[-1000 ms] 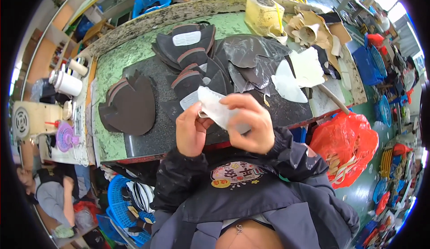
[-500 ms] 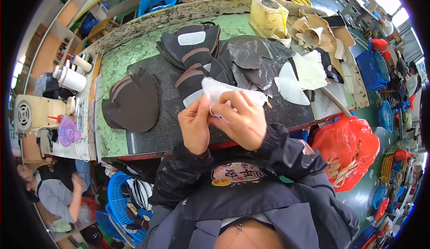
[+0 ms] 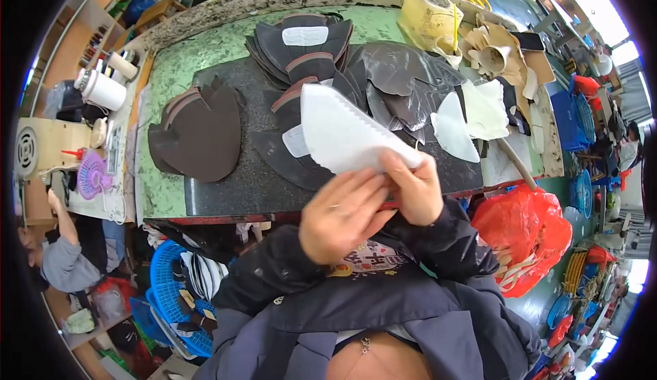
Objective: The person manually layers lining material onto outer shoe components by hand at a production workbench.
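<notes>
A white cut sheet piece (image 3: 345, 130) with a notched edge is held up over the near side of the table. My right hand (image 3: 419, 187) pinches its lower right corner, thumb on top. Against its lower edge lies my left hand (image 3: 345, 212), fingers stretched out and somewhat blurred. Behind the sheet, dark shoe-upper pieces (image 3: 291, 154) lie overlapping, some with a white patch. A further stack of dark pieces (image 3: 298, 41) sits farther back, and a brown-black stack (image 3: 198, 137) is at the left. The sheet covers part of the middle pieces.
Clear plastic over dark pieces (image 3: 404, 75) lies right of centre, beside white sheet scraps (image 3: 455, 130). A stained yellow container (image 3: 428, 21) stands at the back. A red bag (image 3: 523, 233) hangs right of the table; a blue basket (image 3: 168, 281) stands lower left, near another person (image 3: 72, 264).
The white sheet has turned and opened out to show its broad face. My right hand has shifted right and grips its corner; my left hand has dropped lower with its fingers stretched.
</notes>
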### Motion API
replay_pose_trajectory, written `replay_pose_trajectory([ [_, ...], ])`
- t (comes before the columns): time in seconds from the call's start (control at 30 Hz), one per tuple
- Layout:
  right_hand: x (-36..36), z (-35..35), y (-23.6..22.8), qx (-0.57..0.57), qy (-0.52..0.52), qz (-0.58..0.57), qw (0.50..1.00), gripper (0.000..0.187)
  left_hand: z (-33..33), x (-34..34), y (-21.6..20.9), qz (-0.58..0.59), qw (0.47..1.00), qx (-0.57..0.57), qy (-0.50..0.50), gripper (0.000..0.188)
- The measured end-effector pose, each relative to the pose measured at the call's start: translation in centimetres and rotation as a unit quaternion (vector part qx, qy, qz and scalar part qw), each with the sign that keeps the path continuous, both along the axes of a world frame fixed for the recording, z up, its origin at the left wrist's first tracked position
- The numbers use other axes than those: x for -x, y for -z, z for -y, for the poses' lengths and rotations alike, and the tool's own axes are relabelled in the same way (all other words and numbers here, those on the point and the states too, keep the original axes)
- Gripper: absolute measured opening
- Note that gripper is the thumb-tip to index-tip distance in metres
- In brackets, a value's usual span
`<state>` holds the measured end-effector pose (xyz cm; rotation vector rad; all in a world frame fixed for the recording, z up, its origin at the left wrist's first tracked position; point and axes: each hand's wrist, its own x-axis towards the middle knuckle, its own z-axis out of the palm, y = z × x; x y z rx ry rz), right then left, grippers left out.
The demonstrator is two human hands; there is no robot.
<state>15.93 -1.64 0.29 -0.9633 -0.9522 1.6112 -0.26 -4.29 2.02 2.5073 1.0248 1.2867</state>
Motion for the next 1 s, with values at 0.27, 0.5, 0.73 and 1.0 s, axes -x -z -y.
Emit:
replay_pose_trajectory([
  [0.27, -0.4, -3.3, -0.6, -0.057, -0.202, 0.213, 0.954, 0.018, -1.5, 6.3, 3.4, 0.452, 0.767, 0.452, -0.052, 0.01],
  [0.5, 0.7, -5.9, 2.9, -0.064, -0.174, 0.292, 0.938, 0.021, -2.6, 6.6, 6.4, 0.373, 0.836, 0.374, -0.148, 0.014],
  [0.73, 2.0, -5.9, 3.8, -0.35, -0.058, 0.586, 0.728, 0.04, -3.2, 5.5, 8.5, 0.278, 0.856, 0.354, -0.253, 0.021],
  [1.0, 3.9, -2.1, 4.5, -0.408, -0.279, 0.588, 0.641, 0.099, -4.9, 8.8, 7.3, 0.278, 0.799, 0.503, -0.177, 0.023],
])
